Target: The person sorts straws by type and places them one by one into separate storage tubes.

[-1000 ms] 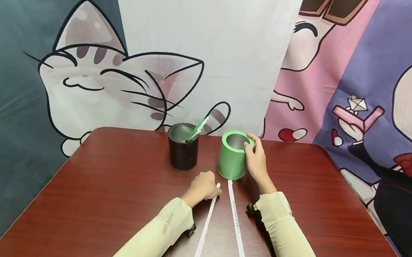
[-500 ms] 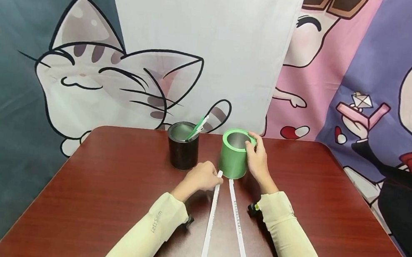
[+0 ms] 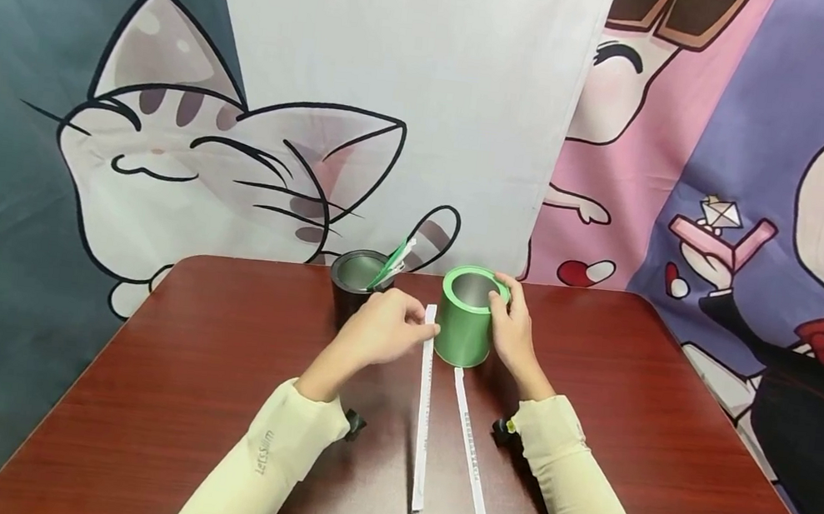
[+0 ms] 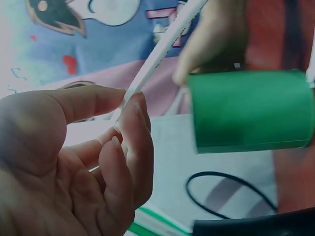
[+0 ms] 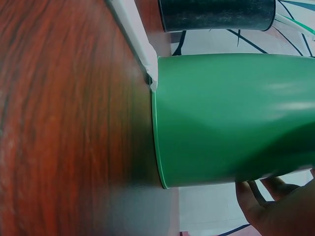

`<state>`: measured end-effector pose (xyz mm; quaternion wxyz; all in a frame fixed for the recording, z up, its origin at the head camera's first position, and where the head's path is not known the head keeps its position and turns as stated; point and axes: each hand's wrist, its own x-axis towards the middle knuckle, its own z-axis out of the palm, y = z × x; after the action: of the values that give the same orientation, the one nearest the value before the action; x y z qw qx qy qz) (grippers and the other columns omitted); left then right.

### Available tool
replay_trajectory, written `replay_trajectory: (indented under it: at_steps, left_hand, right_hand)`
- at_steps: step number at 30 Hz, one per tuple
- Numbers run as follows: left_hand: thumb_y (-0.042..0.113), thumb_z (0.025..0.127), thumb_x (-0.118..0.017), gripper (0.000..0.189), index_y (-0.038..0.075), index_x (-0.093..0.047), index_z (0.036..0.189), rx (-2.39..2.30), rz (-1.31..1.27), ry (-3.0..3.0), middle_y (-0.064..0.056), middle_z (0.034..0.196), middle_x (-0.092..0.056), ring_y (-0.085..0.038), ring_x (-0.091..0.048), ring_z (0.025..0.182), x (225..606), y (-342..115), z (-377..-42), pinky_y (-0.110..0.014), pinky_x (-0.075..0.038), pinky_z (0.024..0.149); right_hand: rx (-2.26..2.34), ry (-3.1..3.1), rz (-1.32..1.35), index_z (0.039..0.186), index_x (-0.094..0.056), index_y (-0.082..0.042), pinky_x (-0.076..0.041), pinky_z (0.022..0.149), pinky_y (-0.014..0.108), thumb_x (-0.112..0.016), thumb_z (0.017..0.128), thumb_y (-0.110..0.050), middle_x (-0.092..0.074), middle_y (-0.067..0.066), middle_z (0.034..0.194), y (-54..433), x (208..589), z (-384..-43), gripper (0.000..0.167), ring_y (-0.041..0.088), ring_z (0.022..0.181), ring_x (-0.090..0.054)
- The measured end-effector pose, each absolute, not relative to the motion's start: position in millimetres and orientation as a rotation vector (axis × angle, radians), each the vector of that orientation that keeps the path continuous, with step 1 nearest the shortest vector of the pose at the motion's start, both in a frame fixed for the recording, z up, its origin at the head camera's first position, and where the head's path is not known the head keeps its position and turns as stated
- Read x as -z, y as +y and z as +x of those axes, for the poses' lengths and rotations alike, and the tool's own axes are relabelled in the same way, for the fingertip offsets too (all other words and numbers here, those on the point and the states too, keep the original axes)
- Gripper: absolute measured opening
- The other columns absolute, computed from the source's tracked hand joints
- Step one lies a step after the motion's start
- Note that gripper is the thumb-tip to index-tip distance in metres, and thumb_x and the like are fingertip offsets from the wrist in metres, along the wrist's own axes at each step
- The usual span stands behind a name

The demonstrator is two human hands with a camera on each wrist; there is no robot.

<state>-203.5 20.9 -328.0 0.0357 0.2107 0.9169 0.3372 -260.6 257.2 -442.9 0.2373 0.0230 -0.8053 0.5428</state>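
My left hand (image 3: 384,325) pinches the upper end of a long white paper-wrapped straw (image 3: 423,426), which slants up off the table toward me. In the left wrist view the straw (image 4: 160,51) passes between thumb and fingertips. My right hand (image 3: 513,326) holds the side of a green can (image 3: 463,329) near its rim, thumb on the near side. The can's silvery inside shows from above. A second wrapped straw (image 3: 472,460) lies on the table, its far end at the can's base. Close up, that end looks like crumpled paper (image 5: 142,49).
Behind my left hand stands a black can (image 3: 347,300), partly hidden, with green and white sticks (image 3: 395,262) leaning out of its rim. The reddish-brown wooden table (image 3: 163,398) ends at a cartoon-printed cloth (image 3: 328,47) hanging behind it.
My left hand has moved away from me and up, lifting the straw's far end off the table beside the green can. My right hand has stayed on the can.
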Motion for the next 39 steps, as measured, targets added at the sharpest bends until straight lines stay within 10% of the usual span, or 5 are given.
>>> replay_trajectory:
  at_steps: [11,20,39]
  left_hand:
    - [0.026,0.091,-0.071,0.016,0.014,-0.073,0.081,-1.424,0.730,2.829,0.006,0.064,-0.069,-0.009,-0.066,0.057,289,-7,-201,-0.033,-0.049,0.069]
    - [0.019,0.090,-0.074,0.011,0.009,-0.073,0.086,-2.040,0.639,2.825,-0.003,0.072,-0.073,-0.024,-0.066,0.051,282,-18,-202,-0.025,-0.049,0.052]
    - [0.014,0.089,-0.076,0.016,0.000,-0.072,0.096,-2.291,0.571,2.883,-0.012,0.080,-0.074,-0.018,-0.063,0.045,282,-10,-208,-0.026,-0.051,0.046]
  right_hand:
    - [-1.483,-2.214,0.072,0.139,-0.051,-0.019,-0.036,0.100,0.044,-0.049,0.103,-0.025,-0.055,0.007,0.138,257,445,-260,0.037,0.024,0.118,-0.050]
    - [-1.467,-2.221,0.070,0.140,-0.050,-0.019,-0.037,0.096,0.044,-0.049,0.103,-0.024,-0.056,0.010,0.135,256,444,-258,0.038,0.026,0.113,-0.052]
    - [-1.461,-2.230,0.053,0.140,-0.049,-0.018,-0.037,0.099,0.046,-0.048,0.103,-0.024,-0.055,0.010,0.137,257,444,-260,0.037,0.027,0.116,-0.051]
